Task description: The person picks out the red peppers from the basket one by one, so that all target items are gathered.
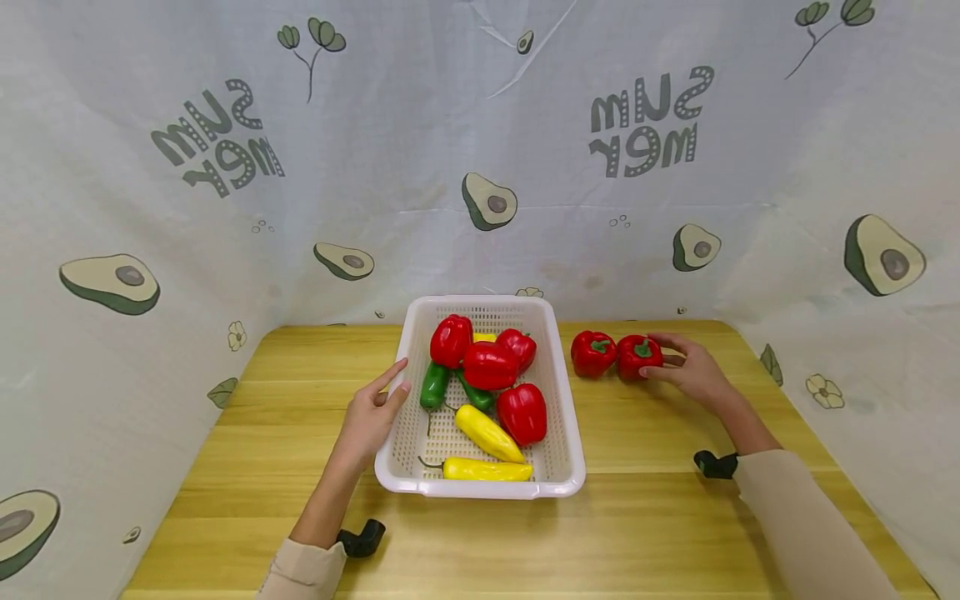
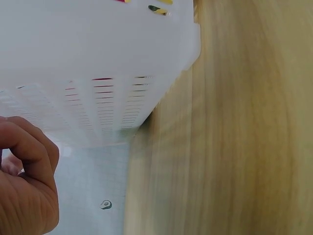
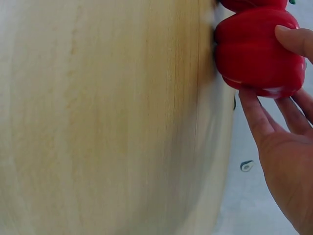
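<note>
A white plastic basket (image 1: 573, 442) holds several red bell peppers (image 1: 522, 414), long yellow peppers (image 1: 487, 469) and green peppers (image 1: 434, 386). At its left rim is my left hand (image 1: 370, 423), thumb and index finger gripping the edge; in the left wrist view its curled fingers (image 2: 30, 147) are beside the slotted wall. To the right of the basket, my right hand (image 1: 696, 372) grips a red bell pepper (image 1: 634, 360) with a green stem, thumb on the near side and fingers around the other. A second red bell pepper (image 1: 592, 356) sits against it on the left.
The wooden table (image 1: 300, 450) carries everything. Behind and at both sides hangs a pale curtain (image 1: 405, 142) printed with avocados. Dark wrist-camera mounts (image 1: 362, 539) stick out inward from both sleeves.
</note>
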